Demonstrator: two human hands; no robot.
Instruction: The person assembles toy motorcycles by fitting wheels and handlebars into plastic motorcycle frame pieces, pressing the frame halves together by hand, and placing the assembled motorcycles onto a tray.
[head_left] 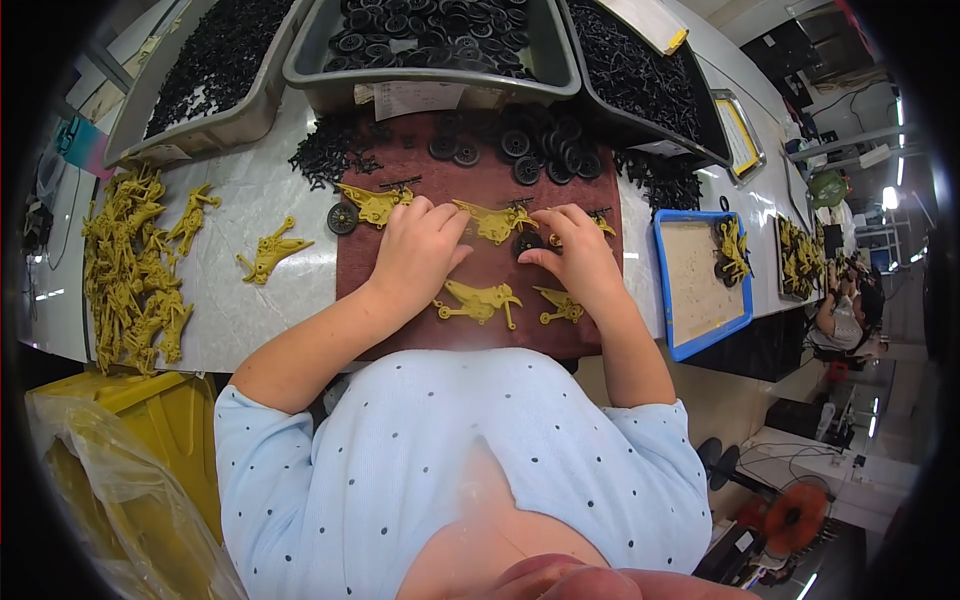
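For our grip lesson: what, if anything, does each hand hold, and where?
Right hand: black wheel, apparently by its rim. Left hand: hold cannot be told.

Around your workspace: a yellow crate (165, 415), a fan (797, 515) and a co-worker (846, 322) on the far right.
At your lower left, clear plastic sheeting (115, 480) drapes over the crate, which stands below the edge of your pale table (260, 325); a teal and pink box (82, 145) shows at the upper left. Toward your upper right there is a grey-framed board (740, 135) with yellow on it, and farther right a green bag (829, 188). A ceiling light (889, 197) glows near the right rim, where your co-worker wears a pale top. Lower down, the fan has an orange centre, with dark cables (790, 458) trailing just beside it.
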